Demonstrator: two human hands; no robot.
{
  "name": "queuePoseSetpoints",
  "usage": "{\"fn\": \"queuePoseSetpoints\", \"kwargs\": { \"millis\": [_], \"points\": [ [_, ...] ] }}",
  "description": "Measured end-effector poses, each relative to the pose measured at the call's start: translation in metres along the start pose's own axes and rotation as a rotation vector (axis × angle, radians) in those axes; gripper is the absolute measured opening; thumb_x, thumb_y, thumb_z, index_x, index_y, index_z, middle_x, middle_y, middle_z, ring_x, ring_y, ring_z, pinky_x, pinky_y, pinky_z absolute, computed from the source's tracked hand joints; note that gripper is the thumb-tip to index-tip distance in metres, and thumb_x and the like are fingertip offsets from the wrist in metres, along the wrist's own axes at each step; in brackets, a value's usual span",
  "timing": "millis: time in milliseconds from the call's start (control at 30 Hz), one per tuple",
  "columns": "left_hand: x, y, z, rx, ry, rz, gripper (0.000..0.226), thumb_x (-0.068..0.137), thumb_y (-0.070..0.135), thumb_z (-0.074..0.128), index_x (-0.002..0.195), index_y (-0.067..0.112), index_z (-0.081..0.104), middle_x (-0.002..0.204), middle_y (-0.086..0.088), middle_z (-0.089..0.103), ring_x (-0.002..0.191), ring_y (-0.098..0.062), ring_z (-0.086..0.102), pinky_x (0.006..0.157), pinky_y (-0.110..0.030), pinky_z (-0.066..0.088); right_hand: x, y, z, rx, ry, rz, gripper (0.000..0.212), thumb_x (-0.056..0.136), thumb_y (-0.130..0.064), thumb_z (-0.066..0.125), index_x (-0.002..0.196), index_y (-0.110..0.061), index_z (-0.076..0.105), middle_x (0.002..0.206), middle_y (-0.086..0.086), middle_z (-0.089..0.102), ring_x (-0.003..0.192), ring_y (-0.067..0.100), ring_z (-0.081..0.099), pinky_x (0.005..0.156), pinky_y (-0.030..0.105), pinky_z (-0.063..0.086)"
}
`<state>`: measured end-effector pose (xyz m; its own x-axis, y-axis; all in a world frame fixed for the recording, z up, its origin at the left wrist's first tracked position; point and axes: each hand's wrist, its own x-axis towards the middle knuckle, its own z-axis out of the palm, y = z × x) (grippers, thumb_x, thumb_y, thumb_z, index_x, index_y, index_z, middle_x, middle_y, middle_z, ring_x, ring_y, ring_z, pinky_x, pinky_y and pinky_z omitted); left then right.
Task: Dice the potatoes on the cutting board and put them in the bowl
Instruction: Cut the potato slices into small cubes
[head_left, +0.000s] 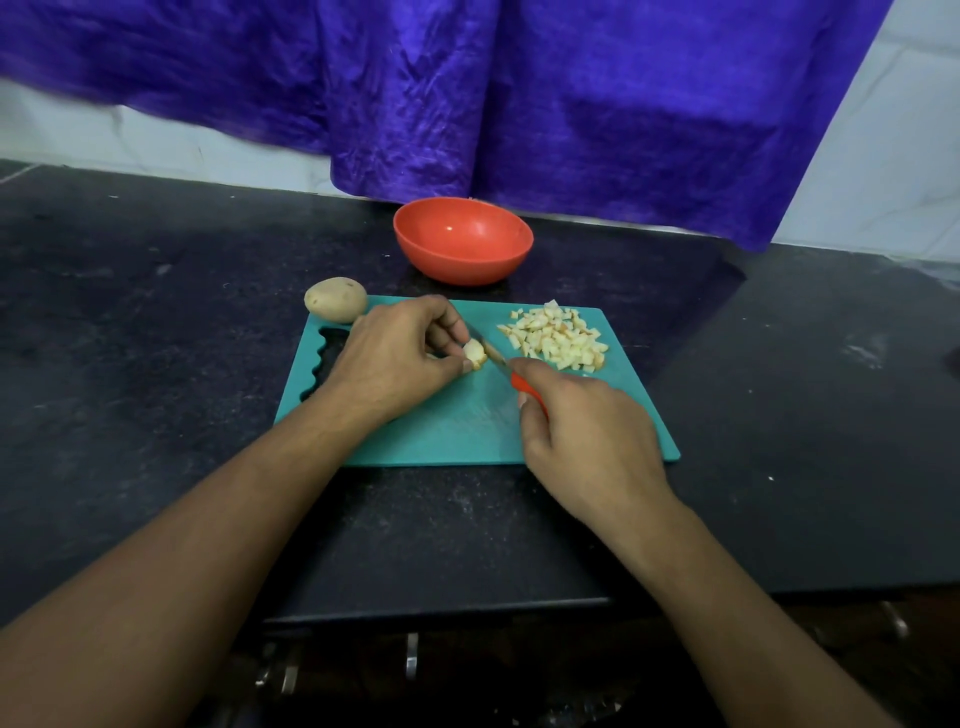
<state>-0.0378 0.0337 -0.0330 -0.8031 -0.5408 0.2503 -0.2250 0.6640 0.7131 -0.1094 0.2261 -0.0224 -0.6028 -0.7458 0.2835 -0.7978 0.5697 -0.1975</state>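
One teal cutting board is lying on the dark bench, with one red bowl standing just beyond its far edge and one whole potato resting at its far-left corner. One heap of diced potato is sitting on the board's far-right part. The left hand, fingers curled, is pinching one small potato piece against the board. The right hand is gripping one red-handled knife, its blade touching that piece. A purple cloth is hanging behind.
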Motion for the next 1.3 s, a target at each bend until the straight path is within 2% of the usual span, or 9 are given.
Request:
{"fn": "queuePoseSetpoints", "kwargs": {
  "millis": [100, 167, 300, 367, 500, 700, 933, 1167, 1300],
  "points": [
    [0.0, -0.001, 0.002, 0.018, 0.019, 0.006, 0.022, 0.078, 0.025, 0.087, 0.086, 0.03, 0.067, 0.076, 0.016, 0.071, 0.074, 0.0, 0.067, 0.083, -0.038, 0.059, 0.006, 0.005, -0.003, 0.014, -0.019, -0.023, 0.039, 0.102, -0.03, 0.047, 0.14, -0.039, 0.054, 0.097, -0.009, 0.069, 0.088, 0.017, 0.064, 0.067, 0.035, 0.048],
    [0.0, -0.001, 0.003, 0.055, 0.038, 0.037, 0.024, 0.077, 0.031, 0.087, 0.089, 0.032, 0.066, 0.084, 0.016, 0.069, 0.079, -0.002, 0.064, 0.086, -0.043, 0.056, 0.009, 0.008, -0.004, 0.063, -0.017, 0.015, 0.039, 0.102, -0.032, 0.048, 0.139, -0.041, 0.054, 0.097, -0.009, 0.07, 0.089, 0.017, 0.064, 0.069, 0.035, 0.049],
    [0.002, -0.004, 0.002, 0.089, 0.045, 0.061, 0.039, 0.08, 0.041, 0.083, 0.114, 0.032, 0.069, 0.106, 0.016, 0.067, 0.093, -0.006, 0.061, 0.092, -0.046, 0.053, 0.002, 0.003, -0.004, 0.153, 0.035, 0.086, 0.043, 0.102, -0.032, 0.048, 0.144, -0.038, 0.052, 0.103, -0.005, 0.072, 0.095, 0.021, 0.066, 0.076, 0.039, 0.053],
    [0.003, -0.006, 0.002, 0.08, 0.017, 0.056, 0.042, 0.08, 0.04, 0.083, 0.118, 0.031, 0.068, 0.103, 0.019, 0.07, 0.097, -0.007, 0.063, 0.096, -0.048, 0.051, -0.003, -0.006, -0.003, 0.157, 0.034, 0.077, 0.046, 0.101, -0.029, 0.047, 0.146, -0.035, 0.05, 0.104, -0.005, 0.07, 0.092, 0.019, 0.065, 0.072, 0.037, 0.05],
    [0.003, -0.006, 0.002, 0.057, 0.003, 0.035, 0.038, 0.078, 0.036, 0.085, 0.113, 0.032, 0.068, 0.091, 0.023, 0.071, 0.096, -0.003, 0.065, 0.097, -0.047, 0.051, -0.007, -0.023, 0.003, 0.1, 0.038, 0.065, 0.05, 0.101, -0.028, 0.043, 0.151, -0.032, 0.043, 0.1, -0.006, 0.066, 0.082, 0.015, 0.061, 0.063, 0.033, 0.041],
    [0.003, -0.005, 0.002, 0.028, 0.023, 0.022, 0.033, 0.078, 0.028, 0.085, 0.106, 0.031, 0.068, 0.087, 0.021, 0.071, 0.089, 0.003, 0.064, 0.094, -0.042, 0.053, -0.004, -0.035, 0.009, 0.002, 0.02, 0.061, 0.053, 0.104, -0.03, 0.038, 0.157, -0.03, 0.031, 0.11, -0.005, 0.063, 0.088, 0.02, 0.064, 0.064, 0.034, 0.039],
    [0.003, -0.004, 0.002, 0.022, 0.031, 0.018, 0.032, 0.077, 0.027, 0.086, 0.102, 0.031, 0.067, 0.085, 0.019, 0.072, 0.087, 0.002, 0.066, 0.092, -0.041, 0.054, -0.002, -0.042, 0.011, -0.065, 0.02, 0.066, 0.056, 0.105, -0.03, 0.037, 0.159, -0.027, 0.026, 0.112, -0.003, 0.063, 0.086, 0.02, 0.062, 0.063, 0.033, 0.034],
    [0.001, -0.002, 0.005, 0.019, 0.052, 0.005, 0.031, 0.076, 0.03, 0.087, 0.096, 0.032, 0.064, 0.078, 0.02, 0.071, 0.079, 0.006, 0.065, 0.091, -0.042, 0.055, -0.001, -0.041, 0.012, -0.068, 0.02, 0.066, 0.056, 0.104, -0.03, 0.038, 0.159, -0.027, 0.028, 0.113, -0.003, 0.064, 0.09, 0.022, 0.065, 0.064, 0.033, 0.034],
    [0.001, 0.0, 0.006, 0.013, 0.055, -0.007, 0.031, 0.076, 0.031, 0.089, 0.095, 0.032, 0.063, 0.076, 0.021, 0.072, 0.076, 0.008, 0.064, 0.09, -0.041, 0.055, -0.001, -0.032, 0.008, -0.013, 0.034, 0.113, 0.054, 0.102, -0.027, 0.039, 0.156, -0.03, 0.035, 0.104, -0.004, 0.066, 0.079, 0.02, 0.06, 0.062, 0.033, 0.037]
  ]
}}
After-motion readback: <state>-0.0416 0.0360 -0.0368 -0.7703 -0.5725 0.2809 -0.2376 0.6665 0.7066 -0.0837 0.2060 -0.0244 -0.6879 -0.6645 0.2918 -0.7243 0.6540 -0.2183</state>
